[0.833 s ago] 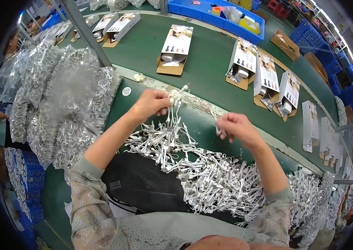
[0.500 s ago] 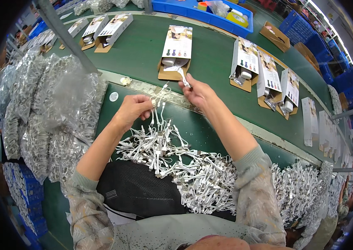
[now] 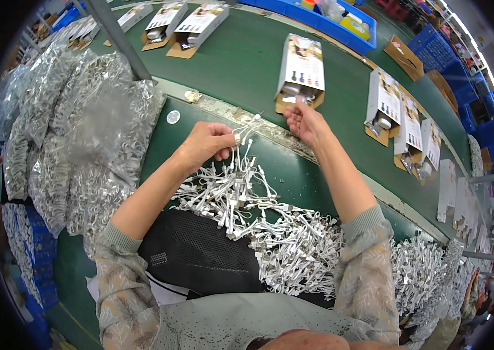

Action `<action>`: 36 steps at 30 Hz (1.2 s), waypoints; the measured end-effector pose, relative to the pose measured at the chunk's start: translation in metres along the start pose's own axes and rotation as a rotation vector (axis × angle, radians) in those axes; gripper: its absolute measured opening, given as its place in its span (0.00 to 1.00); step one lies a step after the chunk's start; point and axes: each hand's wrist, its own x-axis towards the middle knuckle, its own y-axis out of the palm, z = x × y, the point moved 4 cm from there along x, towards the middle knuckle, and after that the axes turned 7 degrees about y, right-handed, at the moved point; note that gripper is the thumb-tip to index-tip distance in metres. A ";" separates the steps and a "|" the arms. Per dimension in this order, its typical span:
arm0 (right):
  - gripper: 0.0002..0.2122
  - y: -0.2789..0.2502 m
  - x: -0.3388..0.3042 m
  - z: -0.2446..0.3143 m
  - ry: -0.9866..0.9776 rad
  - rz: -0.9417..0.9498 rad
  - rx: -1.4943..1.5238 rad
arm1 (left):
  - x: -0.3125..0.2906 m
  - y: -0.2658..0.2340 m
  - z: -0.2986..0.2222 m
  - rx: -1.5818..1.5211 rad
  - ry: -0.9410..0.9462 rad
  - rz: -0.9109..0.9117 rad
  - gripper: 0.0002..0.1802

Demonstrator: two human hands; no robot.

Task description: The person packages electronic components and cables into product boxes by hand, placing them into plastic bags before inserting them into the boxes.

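Observation:
My left hand (image 3: 209, 142) pinches a few short white USB cables (image 3: 244, 123) between thumb and fingertips; their ends fan out over the belt's edge and hang down. My right hand (image 3: 308, 122) is at the near, open end of a white printed box (image 3: 303, 63) lying on the green belt. Its fingers are curled, with the tips at the brown flap, and whatever they hold is hidden. Inside the opening a white item and a clear bag show in part. Below my hands spreads a heap of loose white USB cables (image 3: 299, 248).
Bagged cables (image 3: 101, 134) are stacked at the left. More open boxes lie along the conveyor belt (image 3: 241, 70), such as a box (image 3: 384, 99) at the right. A blue tray (image 3: 349, 38) stands beyond. A black mesh bag (image 3: 200, 254) lies before me. A metal post (image 3: 115, 38) rises at upper left.
My right hand has moved in to the box opening, and the white cable that hung from it no longer shows. The box and other things appear further right. My left hand keeps its pinch.

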 end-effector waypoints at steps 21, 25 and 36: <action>0.07 0.008 -0.095 -0.048 -0.756 -0.172 -0.637 | 0.010 -0.032 0.011 0.114 0.080 -0.135 0.06; 0.05 0.013 -0.100 -0.049 -0.832 -0.173 -0.652 | 0.053 -0.059 -0.002 -0.197 0.211 -0.396 0.09; 0.05 0.019 -0.099 -0.047 -0.919 -0.183 -0.717 | 0.193 -0.021 0.005 -0.859 0.120 -1.079 0.08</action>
